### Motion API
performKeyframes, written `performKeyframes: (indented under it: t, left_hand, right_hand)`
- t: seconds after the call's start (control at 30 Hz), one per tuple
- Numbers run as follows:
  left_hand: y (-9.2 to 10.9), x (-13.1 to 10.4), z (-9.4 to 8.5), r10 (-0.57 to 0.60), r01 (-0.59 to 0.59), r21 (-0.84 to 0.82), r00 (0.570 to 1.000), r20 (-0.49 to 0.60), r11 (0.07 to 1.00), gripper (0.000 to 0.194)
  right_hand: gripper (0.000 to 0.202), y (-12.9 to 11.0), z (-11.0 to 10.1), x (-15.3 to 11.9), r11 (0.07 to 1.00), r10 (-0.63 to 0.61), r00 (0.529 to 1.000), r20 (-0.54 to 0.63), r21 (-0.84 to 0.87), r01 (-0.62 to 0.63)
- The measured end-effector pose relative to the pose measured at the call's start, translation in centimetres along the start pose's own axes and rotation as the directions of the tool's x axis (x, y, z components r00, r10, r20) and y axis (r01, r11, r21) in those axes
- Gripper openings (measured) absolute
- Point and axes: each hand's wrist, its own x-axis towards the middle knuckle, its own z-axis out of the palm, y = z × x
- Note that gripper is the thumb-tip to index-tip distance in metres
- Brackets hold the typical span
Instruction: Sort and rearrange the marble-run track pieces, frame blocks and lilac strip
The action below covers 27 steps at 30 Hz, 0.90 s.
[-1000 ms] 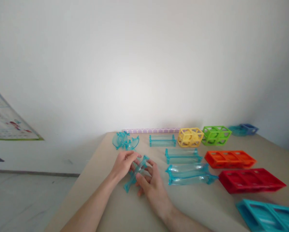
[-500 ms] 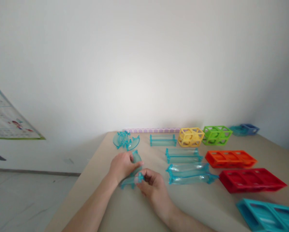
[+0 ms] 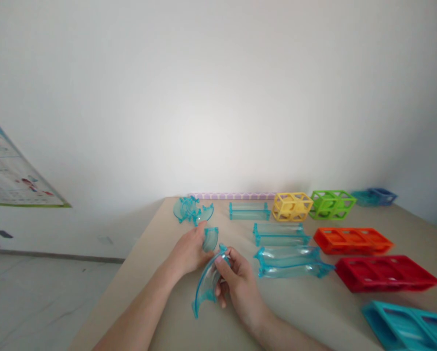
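Observation:
My right hand pinches a curved, clear blue plastic track piece between thumb and fingers, its long curved edge hanging down to the left. My left hand is closed around another clear blue curved track piece, whose upper part shows beyond the fingers. The two pieces are close together, and I cannot tell whether they touch. Beyond my left hand lies a pile of similar curved pieces. To the right of my right hand lies a long straight clear blue track piece.
More straight clear tracks lie behind. Along the right stand a yellow lattice block, a green one, and long frames in orange, red and teal. A purple patterned strip runs along the wall.
My right hand has turned its curved piece from lying crosswise to hanging downward. The left hand has shifted slightly, and its piece now stands apart from the other at the top.

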Motion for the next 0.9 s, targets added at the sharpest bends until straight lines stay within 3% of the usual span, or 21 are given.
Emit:
performKeyframes:
  t: [0.13, 0.23, 0.33, 0.47, 0.57, 0.63, 0.7, 0.8, 0.9]
  left_hand:
    - [-0.3, 0.2, 0.4, 0.005, -0.005, 0.04, 1.0, 0.002, 0.999, 0.022]
    - [-0.6, 0.5, 0.8, -0.005, 0.006, 0.031, 1.0, -0.02, 0.999, 0.015]
    - [-0.8, 0.8, 0.8, -0.015, 0.005, -0.108, 0.996, -0.086, 0.994, 0.018]
    - [-0.4, 1.1, -0.2, -0.027, -0.049, -0.409, 0.984, -0.178, 0.911, 0.029]
    - [0.0, 1.1, -1.0, 0.026, -0.118, -0.406, 0.974, -0.225, 0.906, 0.036]
    - [0.1, 0.9, -1.2, 0.061, -0.13, -0.409, 0.982, -0.178, 0.903, 0.042]
    - [0.1, 0.6, -1.3, 0.054, -0.07, -0.518, 0.997, -0.047, 0.853, 0.04]
    - [-0.4, 0.2, -1.4, 0.079, 0.094, -0.752, 0.979, 0.19, 0.652, 0.027]
    - [-0.9, 0.0, -1.9, 0.155, 0.183, -0.867, 0.947, 0.282, 0.463, 0.046]
  right_hand:
    - [0.049, -0.4, 0.1, 0.1, 1.0, 0.0, 0.999, -0.052, -0.027, -0.001]
    - [0.049, -0.6, 0.2, 0.2, 0.999, 0.001, 0.998, -0.067, -0.052, -0.004]
    - [0.049, -0.6, 0.2, 0.2, 0.999, -0.001, 0.997, -0.081, -0.053, -0.004]
    - [0.05, -0.6, 0.1, 0.3, 0.999, -0.039, 0.99, -0.138, -0.042, 0.033]
    - [0.052, -0.4, -0.1, 0.4, 0.997, -0.074, 0.979, -0.191, -0.048, 0.066]
    - [0.052, -0.3, -0.2, 0.5, 0.995, -0.094, 0.972, -0.214, -0.062, 0.082]
    - [0.05, -0.1, -0.4, 0.5, 0.992, -0.117, 0.966, -0.229, -0.072, 0.103]
    - [0.046, 0.0, -0.6, 0.7, 0.988, -0.142, 0.962, -0.233, -0.088, 0.125]
    - [0.042, -0.1, -0.7, 0.7, 0.984, -0.162, 0.959, -0.232, -0.113, 0.139]
